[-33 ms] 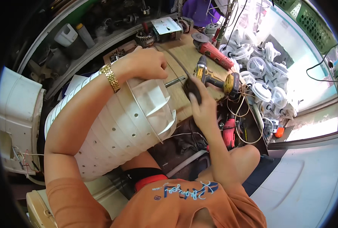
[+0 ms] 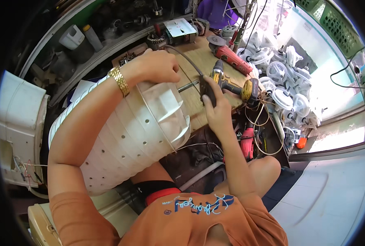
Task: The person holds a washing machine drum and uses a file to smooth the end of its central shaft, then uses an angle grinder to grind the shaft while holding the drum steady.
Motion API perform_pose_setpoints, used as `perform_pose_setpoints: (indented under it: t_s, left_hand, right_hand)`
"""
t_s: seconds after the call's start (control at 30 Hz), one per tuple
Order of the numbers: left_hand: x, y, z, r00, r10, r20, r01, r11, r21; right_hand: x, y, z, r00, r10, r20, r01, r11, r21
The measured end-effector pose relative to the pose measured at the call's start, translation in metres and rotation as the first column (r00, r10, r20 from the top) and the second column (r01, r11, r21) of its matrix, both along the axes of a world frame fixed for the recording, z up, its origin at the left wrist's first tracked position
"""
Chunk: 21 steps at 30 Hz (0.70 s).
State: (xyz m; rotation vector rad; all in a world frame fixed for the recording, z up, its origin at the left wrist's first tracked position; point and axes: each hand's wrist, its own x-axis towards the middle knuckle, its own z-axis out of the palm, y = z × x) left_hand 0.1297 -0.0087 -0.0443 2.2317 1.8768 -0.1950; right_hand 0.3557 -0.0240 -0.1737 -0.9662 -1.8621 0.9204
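A white perforated plastic drum (image 2: 121, 139) lies on its side at centre-left with a metal shaft (image 2: 186, 87) sticking out of its right end. A hacksaw (image 2: 186, 61) crosses the shaft, its thin blade over the metal. My right hand (image 2: 217, 108) grips the dark saw handle. My left hand (image 2: 160, 69), with a gold watch on the wrist, is curled above the drum's end at the saw's front; its grip is partly hidden. A yellow-black cordless drill (image 2: 250, 90) lies just beside my right hand on the wooden worktop (image 2: 203, 123).
Behind are a red angle grinder (image 2: 235, 61) and motor parts (image 2: 178, 37) under a white plate. White plastic mechanisms (image 2: 289, 102) pile at right, near loose cords and a red tool (image 2: 246, 145). A shelf (image 2: 108, 47) runs behind; a white panel (image 2: 20, 115) stands left.
My right hand and the saw handle have shifted slightly upward. My left hand and the drum are nearly unmoved.
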Motion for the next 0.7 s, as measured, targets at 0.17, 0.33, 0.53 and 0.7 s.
perform_pose_setpoints:
  t_s: [0.17, 0.33, 0.53, 0.7]
  left_hand:
    - [-0.016, -0.009, -0.003, 1.000, 0.012, -0.007, -0.012, 1.000, -0.019]
    - [-0.007, -0.002, -0.007, 0.999, -0.050, 0.017, 0.050, 0.999, 0.017]
    - [-0.023, -0.009, -0.003, 0.998, 0.061, 0.001, -0.060, 0.997, -0.052]
    - [-0.011, 0.005, -0.006, 1.000, 0.012, 0.022, -0.012, 1.000, 0.018]
  right_hand:
    - [0.049, -0.046, -0.001, 1.000, 0.000, -0.003, 0.001, 0.995, 0.098]
    - [0.001, -0.002, -0.006, 0.998, -0.023, -0.051, 0.028, 0.995, 0.099]
    - [0.061, -0.061, -0.001, 0.997, -0.005, -0.080, 0.001, 0.999, -0.047]
    - [0.009, -0.004, -0.004, 1.000, -0.008, -0.025, 0.010, 0.995, 0.095]
